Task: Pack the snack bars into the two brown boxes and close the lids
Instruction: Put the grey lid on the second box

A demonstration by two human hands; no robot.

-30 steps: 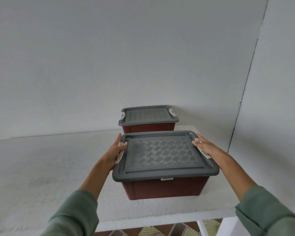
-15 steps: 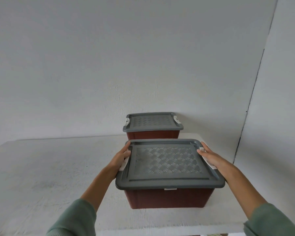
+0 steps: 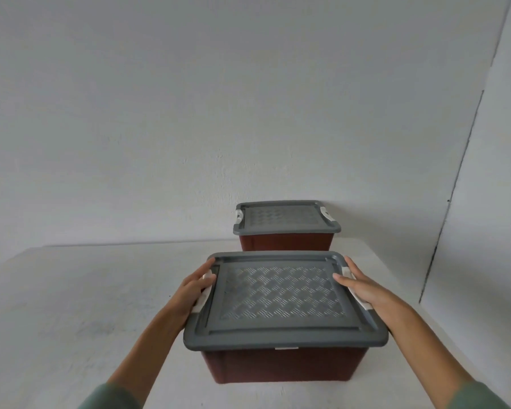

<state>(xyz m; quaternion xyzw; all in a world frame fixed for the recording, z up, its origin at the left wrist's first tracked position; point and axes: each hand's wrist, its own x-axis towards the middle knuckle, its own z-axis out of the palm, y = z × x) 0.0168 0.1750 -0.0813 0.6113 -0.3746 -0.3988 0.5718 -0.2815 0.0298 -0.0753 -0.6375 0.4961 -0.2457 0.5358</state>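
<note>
two brown boxes are seen on a white table (image 3: 71, 305), one behind the other. the far brown box (image 3: 286, 242) stands against the white wall (image 3: 189, 113), its grey lid (image 3: 283, 218) seated flat and its white latches (image 3: 326, 215) lying down at both ends. the near brown box (image 3: 283, 364) is also covered by a grey lid (image 3: 281, 299), which appears level all round.

the left hand (image 3: 194, 287) is laid against the near box's left white latch (image 3: 204, 293), fingers spread over the lid edge. the right hand (image 3: 359, 286) is laid likewise on the right white latch (image 3: 356, 287). both hands are flat and pressing rather than curled round anything; nothing is lifted. whether the latches have clicked home cannot be told.

no snack bars are visible anywhere; they are judged to be inside, though the contents are hidden. the task is judged nearly complete, only the latching of the near lid possibly remaining.

the table is otherwise bare. a side wall (image 3: 490, 202) stands close on the right. nothing is seen obstructing the hands.
</note>
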